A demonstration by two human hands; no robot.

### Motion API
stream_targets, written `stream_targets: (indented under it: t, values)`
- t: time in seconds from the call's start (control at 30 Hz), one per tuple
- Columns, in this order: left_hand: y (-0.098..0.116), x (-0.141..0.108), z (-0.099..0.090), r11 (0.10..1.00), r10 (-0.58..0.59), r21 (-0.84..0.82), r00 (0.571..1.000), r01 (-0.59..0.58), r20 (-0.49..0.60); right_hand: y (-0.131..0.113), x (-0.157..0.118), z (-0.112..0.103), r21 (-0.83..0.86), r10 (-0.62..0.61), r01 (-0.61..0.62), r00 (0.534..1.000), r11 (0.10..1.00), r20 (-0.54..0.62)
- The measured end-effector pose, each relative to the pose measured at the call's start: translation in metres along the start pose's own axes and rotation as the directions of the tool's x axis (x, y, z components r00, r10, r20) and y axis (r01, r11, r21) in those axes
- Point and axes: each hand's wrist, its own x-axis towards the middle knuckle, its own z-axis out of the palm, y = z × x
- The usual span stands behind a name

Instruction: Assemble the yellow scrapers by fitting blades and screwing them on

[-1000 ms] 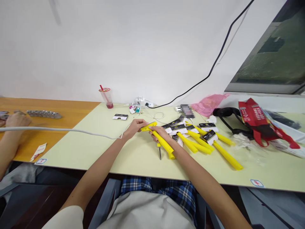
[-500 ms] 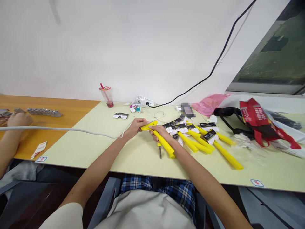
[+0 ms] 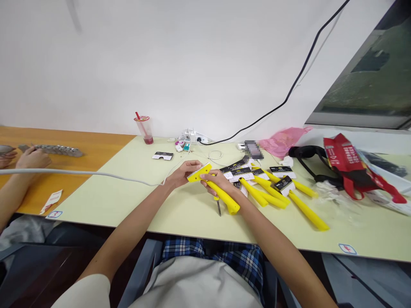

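I'm seeing the yellow tool [image 3: 226,198] lying between both hands: left hand [image 3: 180,174] pinching its head, right hand [image 3: 221,180] clasping its neck, screwdriver [image 3: 219,208] jutting beneath; handle slanting rightward, bodyward.

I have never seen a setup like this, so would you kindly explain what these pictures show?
There is no robot here: a camera worn on a person's head looks forward and down at two bare hands. The left hand grips the wide head of a yellow scraper-like tool, and the right hand holds it near its neck. A dark shaft sticks out below the right hand; I cannot tell whether it is held. On the pale table lie more yellow tools with black-and-white cards, a red bag to the right, and a clear cup stands farther back.
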Motion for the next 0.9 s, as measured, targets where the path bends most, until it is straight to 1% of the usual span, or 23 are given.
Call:
stream_targets:
  t: [0.07,0.13,0.17,0.23,0.3,0.33,0.4,0.5,0.57,0.63,0.8,0.9]
  values:
    - [0.001,0.0,-0.001,1.0,-0.024,-0.006,0.999,0.024,0.025,0.001,0.0,0.0,-0.014,0.004,-0.004,1.0,1.0,0.007]
    - [0.0,0.001,0.0,0.999,-0.036,-0.034,0.999,0.036,0.024,0.0,0.0,0.0,-0.023,0.018,-0.018,1.0,1.0,0.01]
    - [-0.001,0.003,0.001,0.997,-0.046,-0.067,0.999,0.046,0.003,0.0,0.001,0.0,-0.018,0.023,-0.022,1.0,1.0,0.009]
    - [-0.005,0.008,0.001,0.98,-0.104,-0.179,0.991,0.087,-0.087,-0.001,0.003,-0.002,0.014,0.024,-0.024,1.0,1.0,-0.006]
    - [-0.012,0.014,-0.001,0.934,-0.194,-0.335,0.963,0.123,-0.187,0.0,0.007,-0.005,0.069,0.028,-0.025,0.999,0.997,-0.045]
    - [-0.016,0.017,-0.002,0.9,-0.235,-0.416,0.947,0.127,-0.219,0.001,0.009,-0.008,0.102,0.034,-0.027,0.997,0.994,-0.072]
    - [-0.023,0.022,-0.007,0.83,-0.295,-0.546,0.919,0.111,-0.261,0.004,0.015,-0.015,0.169,0.051,-0.027,0.989,0.985,-0.138]
    - [-0.028,0.025,-0.012,0.761,-0.34,-0.644,0.891,0.074,-0.3,0.012,0.024,-0.025,0.238,0.094,-0.036,0.968,0.971,-0.234]
    - [-0.027,0.025,-0.014,0.748,-0.328,-0.662,0.894,0.049,-0.305,0.017,0.028,-0.029,0.266,0.122,-0.046,0.953,0.963,-0.276]
    - [-0.026,0.024,-0.014,0.755,-0.305,-0.654,0.906,0.041,-0.295,0.022,0.031,-0.031,0.291,0.147,-0.058,0.944,0.955,-0.295]
    - [-0.024,0.024,-0.014,0.837,-0.223,-0.546,0.921,0.014,-0.319,0.028,0.032,-0.029,0.31,0.174,-0.079,0.94,0.947,-0.292]
    - [-0.023,0.024,-0.014,0.855,-0.189,-0.518,0.917,-0.023,-0.352,0.03,0.032,-0.029,0.301,0.174,-0.084,0.941,0.95,-0.288]
